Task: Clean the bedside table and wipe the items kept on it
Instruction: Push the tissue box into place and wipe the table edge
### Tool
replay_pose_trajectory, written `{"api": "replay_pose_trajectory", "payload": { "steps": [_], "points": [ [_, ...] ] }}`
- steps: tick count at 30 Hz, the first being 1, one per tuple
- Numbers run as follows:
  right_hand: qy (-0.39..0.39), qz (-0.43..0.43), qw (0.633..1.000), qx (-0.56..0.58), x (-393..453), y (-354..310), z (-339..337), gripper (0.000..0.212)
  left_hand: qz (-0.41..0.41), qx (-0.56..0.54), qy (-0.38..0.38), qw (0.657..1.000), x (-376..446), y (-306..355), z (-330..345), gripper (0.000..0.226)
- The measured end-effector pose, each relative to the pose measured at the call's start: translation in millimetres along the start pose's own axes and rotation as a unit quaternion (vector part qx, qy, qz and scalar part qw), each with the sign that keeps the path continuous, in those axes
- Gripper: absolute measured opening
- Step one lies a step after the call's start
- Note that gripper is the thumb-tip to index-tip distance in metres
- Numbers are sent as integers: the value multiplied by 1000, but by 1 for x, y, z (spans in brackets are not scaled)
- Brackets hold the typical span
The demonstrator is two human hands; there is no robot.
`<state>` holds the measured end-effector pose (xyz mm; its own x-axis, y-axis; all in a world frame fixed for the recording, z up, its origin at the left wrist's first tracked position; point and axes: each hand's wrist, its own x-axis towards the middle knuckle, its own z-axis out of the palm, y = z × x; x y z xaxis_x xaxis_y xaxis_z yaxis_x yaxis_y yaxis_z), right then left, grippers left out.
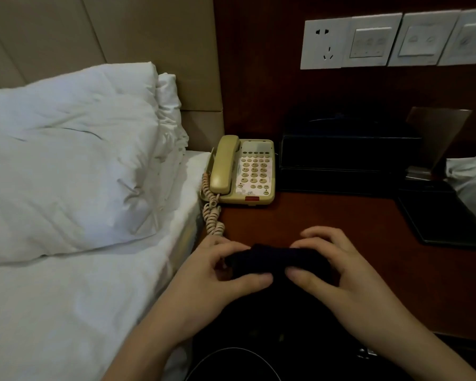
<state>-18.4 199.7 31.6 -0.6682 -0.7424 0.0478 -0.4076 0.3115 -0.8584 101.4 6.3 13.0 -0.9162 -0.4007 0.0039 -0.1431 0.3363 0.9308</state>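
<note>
**A:** Any labels or brand you can read from where you're standing?

**B:** Nope. The corded phone (242,171) has a beige handset and a printed keypad, but the print is too blurry. Red tab on its front edge, no text I can make out. The wall plates (396,39) only show socket holes and faint switch icons.

**A:** Where's the cloth?

**B:** The dark cloth (275,259) is bunched up over the near edge of the bedside table (327,215), held between both hands. The left hand (217,273) grips its left end, thumb underneath and fingers curled over the top. The right hand (335,268) does the same on the right end.

**A:** Anything crowding the tabletop?

**B:** The phone sits at the back left corner, its coiled cord (212,213) dangling off the edge next to the bed (66,298). A black box (346,158) is just beside the phone, against the wall. A dark pad (440,215) lies on the right, with a clear sign stand (437,138) behind it. The white pillow (66,155) is well to the left.
</note>
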Motion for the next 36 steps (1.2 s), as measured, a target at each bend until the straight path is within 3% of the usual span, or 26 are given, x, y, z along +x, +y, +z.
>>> {"api": "replay_pose_trajectory", "payload": {
  "steps": [4,6,11,14,19,22,24,27,36],
  "points": [
    [-27,33,989,141,9,-1,16,31,-49,-135,-29,989,2,-6,6,43],
    [1,59,981,182,14,-1,24,38,-65,-195,28,978,3,-10,12,47],
    [38,108,986,118,32,8,44,56,-13,-54,154,986,10,-24,20,41],
    [44,95,993,50,39,15,55,44,-18,61,148,987,13,-32,17,27],
    [65,3,972,-224,47,29,71,46,-17,159,149,976,14,-47,9,45],
    [24,-15,972,-234,47,26,75,50,-15,284,139,948,10,-51,5,57],
    [-11,-13,972,-234,46,27,75,53,31,332,128,934,7,-57,-2,56],
    [-44,-19,971,-236,45,27,76,55,61,310,84,945,2,-68,-14,62],
    [-76,-18,961,-264,45,29,83,56,65,325,109,937,1,-82,-11,61]
  ]
}}
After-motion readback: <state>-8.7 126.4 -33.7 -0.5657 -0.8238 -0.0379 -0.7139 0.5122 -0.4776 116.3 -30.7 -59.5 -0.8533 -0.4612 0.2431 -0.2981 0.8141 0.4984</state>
